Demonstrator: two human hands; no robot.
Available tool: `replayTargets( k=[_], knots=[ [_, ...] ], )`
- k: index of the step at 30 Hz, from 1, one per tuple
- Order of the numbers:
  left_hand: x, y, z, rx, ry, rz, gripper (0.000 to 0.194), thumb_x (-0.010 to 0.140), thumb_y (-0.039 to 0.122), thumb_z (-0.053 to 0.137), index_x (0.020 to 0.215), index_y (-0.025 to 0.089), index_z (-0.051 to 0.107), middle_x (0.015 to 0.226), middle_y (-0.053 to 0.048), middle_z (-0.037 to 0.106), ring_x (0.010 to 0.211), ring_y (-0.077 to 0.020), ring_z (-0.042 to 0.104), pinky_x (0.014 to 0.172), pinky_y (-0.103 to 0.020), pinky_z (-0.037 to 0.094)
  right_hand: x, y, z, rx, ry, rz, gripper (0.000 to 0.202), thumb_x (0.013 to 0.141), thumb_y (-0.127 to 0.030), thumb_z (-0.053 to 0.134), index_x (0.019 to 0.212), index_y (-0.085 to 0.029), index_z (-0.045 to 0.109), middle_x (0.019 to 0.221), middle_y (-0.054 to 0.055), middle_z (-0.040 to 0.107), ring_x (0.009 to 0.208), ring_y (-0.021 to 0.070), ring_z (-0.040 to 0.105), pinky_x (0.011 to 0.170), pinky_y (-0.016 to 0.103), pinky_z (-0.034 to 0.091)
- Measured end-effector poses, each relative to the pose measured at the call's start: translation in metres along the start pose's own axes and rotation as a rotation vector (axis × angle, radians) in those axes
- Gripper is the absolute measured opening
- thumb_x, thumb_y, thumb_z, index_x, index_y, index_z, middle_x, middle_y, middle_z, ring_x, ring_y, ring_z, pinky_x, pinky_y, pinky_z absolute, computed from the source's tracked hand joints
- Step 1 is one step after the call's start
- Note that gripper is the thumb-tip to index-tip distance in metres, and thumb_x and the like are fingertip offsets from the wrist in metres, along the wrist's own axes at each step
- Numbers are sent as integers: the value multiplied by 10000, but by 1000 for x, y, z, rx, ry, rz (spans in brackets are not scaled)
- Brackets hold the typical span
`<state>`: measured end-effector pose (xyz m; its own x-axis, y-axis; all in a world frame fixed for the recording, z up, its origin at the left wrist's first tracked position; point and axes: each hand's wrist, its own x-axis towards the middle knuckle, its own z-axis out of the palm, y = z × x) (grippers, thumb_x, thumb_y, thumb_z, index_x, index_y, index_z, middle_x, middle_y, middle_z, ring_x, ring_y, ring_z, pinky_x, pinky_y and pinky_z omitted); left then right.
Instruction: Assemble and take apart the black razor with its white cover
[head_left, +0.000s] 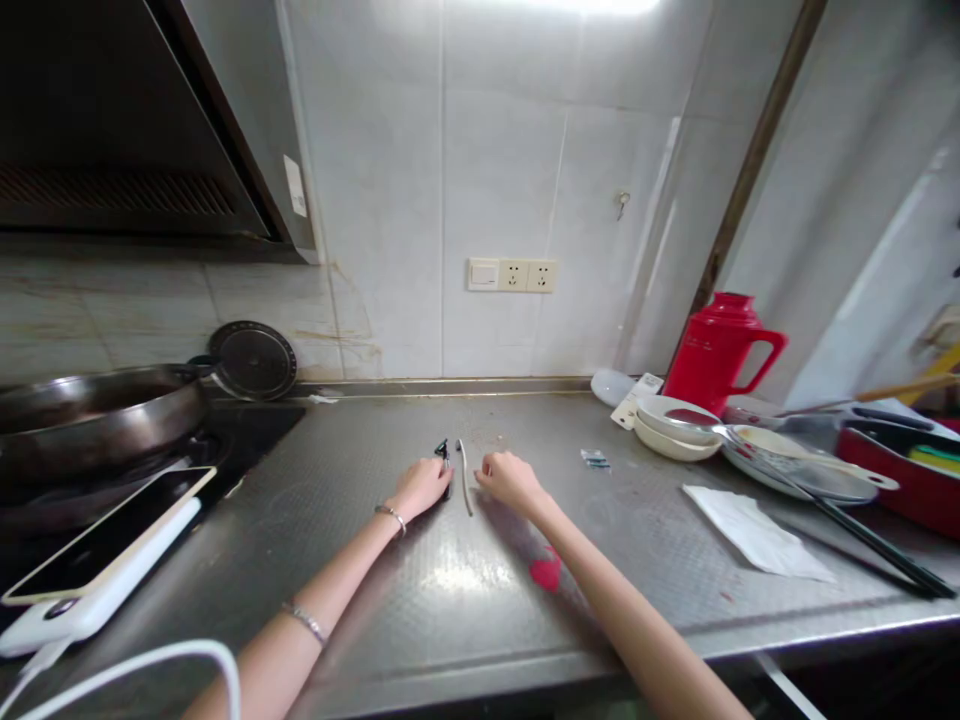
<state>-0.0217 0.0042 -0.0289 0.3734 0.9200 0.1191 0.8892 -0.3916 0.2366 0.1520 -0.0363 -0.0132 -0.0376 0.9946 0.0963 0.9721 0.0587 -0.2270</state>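
Note:
Near the middle of the metal counter, my left hand is closed around a small dark object, whose top end shows above the fingers. Just right of it lies a thin, pale, slightly curved strip with a dark upper end, between my two hands and apart from the left one. My right hand rests on the counter beside the strip, its fingers curled and closed; whether anything is in them is hidden. A red patch shows near my right forearm.
At left, a pan sits on the stove, with a phone and white cable in front. Small packets lie right of my hands. Farther right stand a red thermos, stacked bowls, a napkin and a red pot.

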Motion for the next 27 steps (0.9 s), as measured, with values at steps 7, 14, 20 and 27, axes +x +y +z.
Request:
replayTargets(
  k=[7,14,20,27],
  knots=[
    [1,-14,-6,-40,-6,19,358,878,372,357,761,160,621,778,-92,674,681,-168,612,568,-231,347,-2,136,-25,128,182,-190,398,756,-174,505,1149,-134,561,1172,118,595,1106,206,515,949,322,353],
    [3,-20,-11,-32,23,3,342,873,345,356,719,165,603,759,-75,666,662,-161,587,562,-230,317,-13,226,-47,16,-14,36,604,716,-139,535,1311,-133,431,1328,133,471,1214,238,412,1006,358,292],
    [4,-22,-11,-43,34,-12,340,868,351,357,709,166,594,746,-62,660,637,-145,563,560,-224,307,-13,241,-40,76,-61,81,570,737,-191,549,1296,-149,446,1241,120,540,1153,224,459,979,347,324],
    [3,-23,-11,-46,38,13,339,865,330,359,690,164,598,719,-54,653,629,-141,555,560,-225,301,-11,247,-33,151,-22,43,500,746,-220,530,1243,-180,487,1206,89,563,1138,223,456,978,361,319]
  ],
)
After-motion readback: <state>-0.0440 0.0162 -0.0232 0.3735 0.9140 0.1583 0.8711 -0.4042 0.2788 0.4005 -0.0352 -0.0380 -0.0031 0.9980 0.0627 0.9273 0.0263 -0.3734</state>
